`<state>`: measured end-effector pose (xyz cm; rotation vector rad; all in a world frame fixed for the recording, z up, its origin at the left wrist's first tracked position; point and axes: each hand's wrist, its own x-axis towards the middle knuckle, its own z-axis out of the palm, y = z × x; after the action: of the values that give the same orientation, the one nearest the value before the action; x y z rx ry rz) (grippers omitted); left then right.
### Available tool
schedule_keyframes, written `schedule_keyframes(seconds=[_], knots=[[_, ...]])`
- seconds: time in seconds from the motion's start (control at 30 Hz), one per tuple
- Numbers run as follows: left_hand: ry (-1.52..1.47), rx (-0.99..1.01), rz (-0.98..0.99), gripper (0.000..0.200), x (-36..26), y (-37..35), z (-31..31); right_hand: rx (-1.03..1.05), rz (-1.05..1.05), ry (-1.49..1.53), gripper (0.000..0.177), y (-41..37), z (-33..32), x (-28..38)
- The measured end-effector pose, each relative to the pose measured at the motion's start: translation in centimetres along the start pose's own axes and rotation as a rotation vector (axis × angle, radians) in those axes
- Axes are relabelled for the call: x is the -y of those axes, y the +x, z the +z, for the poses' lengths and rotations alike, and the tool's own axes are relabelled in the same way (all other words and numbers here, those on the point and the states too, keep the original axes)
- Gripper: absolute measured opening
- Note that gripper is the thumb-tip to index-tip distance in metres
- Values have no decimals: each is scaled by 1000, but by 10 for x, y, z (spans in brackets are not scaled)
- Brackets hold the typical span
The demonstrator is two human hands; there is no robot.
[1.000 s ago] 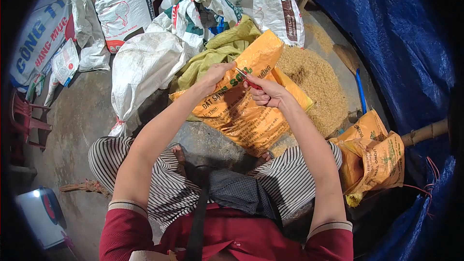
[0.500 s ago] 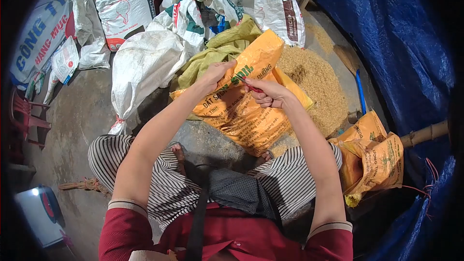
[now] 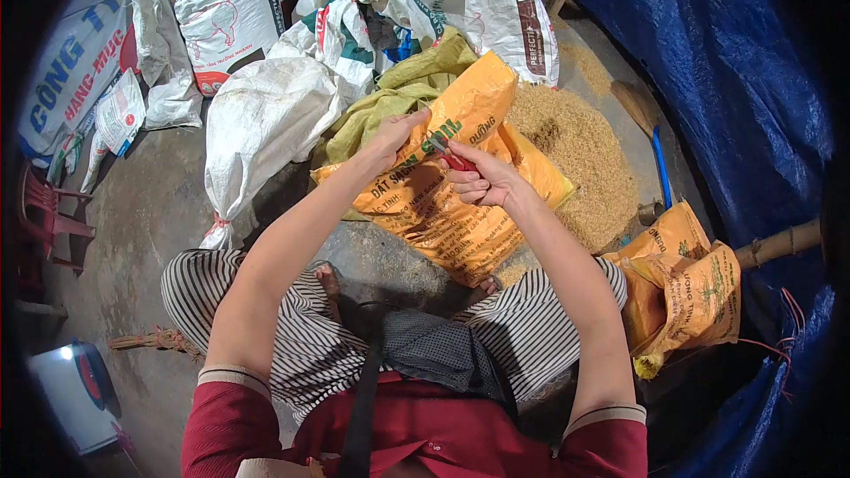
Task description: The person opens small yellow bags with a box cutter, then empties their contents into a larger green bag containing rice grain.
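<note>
In front of me is an orange plastic bag (image 3: 452,204) printed with dark and green lettering, its upper part folded up and slanting to the right. My left hand (image 3: 396,139) is closed on the bag's left edge, near the green print. Just right of it, my right hand (image 3: 482,179) is wrapped round a small red-handled tool (image 3: 458,162). The tool's short metal end points up and left against the bag, close to my left fingers. Whether it is scissors or a knife I cannot tell.
Behind the bag lies a heap of grain (image 3: 584,155), with a yellow-green sack (image 3: 372,119) to its left. A knotted white sack (image 3: 266,115) and several other sacks stand further back. Another orange bag (image 3: 677,292) sits at right, near a blue tarp (image 3: 708,62) and a blue-handled tool (image 3: 661,168).
My right hand and the red-handled tool have shifted slightly left, and more of the red handle shows. My left hand keeps its hold on the bag.
</note>
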<state>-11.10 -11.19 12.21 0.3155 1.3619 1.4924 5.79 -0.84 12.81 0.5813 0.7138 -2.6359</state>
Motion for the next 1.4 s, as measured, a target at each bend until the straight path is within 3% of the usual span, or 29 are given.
schedule_keyframes(seconds=[0.63,0.7,1.0,1.4], knots=[[14,-18,72,29,8,6,-2,30,104,3,33,-3,5,5],[180,-21,67,28,3,4,-4,30,114,5,33,-3,5,6],[245,-47,52,22,-1,-3,0,58,-18,10,34,0,-1,2],[79,-86,69,23,3,2,-2,40,45,17,33,-2,2,-2]])
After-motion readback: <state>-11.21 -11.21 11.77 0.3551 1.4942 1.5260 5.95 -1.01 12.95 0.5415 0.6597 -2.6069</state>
